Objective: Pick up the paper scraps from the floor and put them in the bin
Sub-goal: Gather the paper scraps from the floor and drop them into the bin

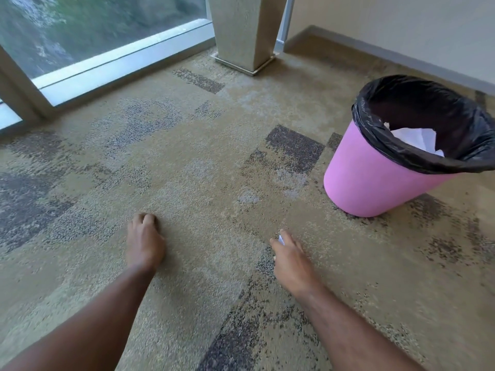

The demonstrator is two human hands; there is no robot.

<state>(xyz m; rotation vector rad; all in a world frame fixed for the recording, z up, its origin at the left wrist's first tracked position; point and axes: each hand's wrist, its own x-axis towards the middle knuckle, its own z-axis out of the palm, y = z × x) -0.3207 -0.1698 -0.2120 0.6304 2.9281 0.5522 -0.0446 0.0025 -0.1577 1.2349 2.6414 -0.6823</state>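
Note:
A pink bin [375, 183] with a black liner stands on the carpet at the right, with white paper [417, 139] lying inside it. My right hand [290, 259] hovers low over the carpet, below and left of the bin, pinching a small white paper scrap [281, 239] between its fingertips. My left hand [144, 241] is further left, fingers curled under against the carpet; whether it holds anything is hidden. No other loose scraps show on the floor.
A large window [93, 44] with a pale sill runs along the far left. A square beige pillar [246, 30] stands at the back centre. A wall with a dark skirting [388, 54] runs behind the bin. Patterned beige and grey carpet [201, 170] covers the floor.

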